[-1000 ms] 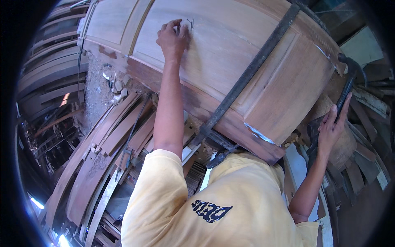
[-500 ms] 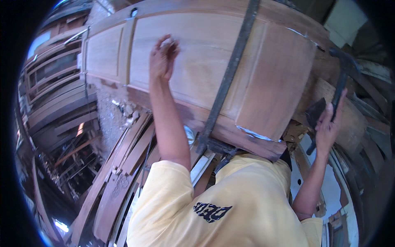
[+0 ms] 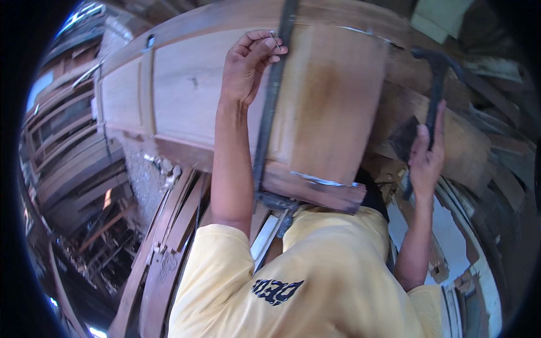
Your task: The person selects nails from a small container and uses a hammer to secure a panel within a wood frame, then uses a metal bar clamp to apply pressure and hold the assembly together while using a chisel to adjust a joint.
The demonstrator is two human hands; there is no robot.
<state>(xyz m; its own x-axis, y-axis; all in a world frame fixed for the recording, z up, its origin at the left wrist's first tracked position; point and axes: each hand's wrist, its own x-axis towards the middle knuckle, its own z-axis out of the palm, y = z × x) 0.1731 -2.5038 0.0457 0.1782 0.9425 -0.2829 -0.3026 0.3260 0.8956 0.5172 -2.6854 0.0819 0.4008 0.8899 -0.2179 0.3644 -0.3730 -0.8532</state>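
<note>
My left hand [image 3: 248,70] is raised over the wooden door [image 3: 186,104], beside a long dark bar clamp [image 3: 273,96]. Its thumb and fingers pinch a thin, small metal piece that looks like a nail [image 3: 274,38]. On the right, my right hand [image 3: 426,163] grips a claw hammer [image 3: 435,93] by its dark handle, head upward, away from the door. The clamp spans the door's width, its screw end near my waist. Right of the clamp lies a reddish-brown door panel [image 3: 332,101], with pale gaps at its near and far edges.
Boards and carved wooden pieces [image 3: 163,270] are stacked at the lower left. Wooden frames [image 3: 62,129] stand at the far left. A rough grey stone-like surface [image 3: 143,163] shows beside the door. Planks and scraps [image 3: 468,141] lie at the right.
My left hand has moved right across the door to the bar clamp, and the small piece in its fingers now shows. The hammer stays in my right hand. The whole view has shifted.
</note>
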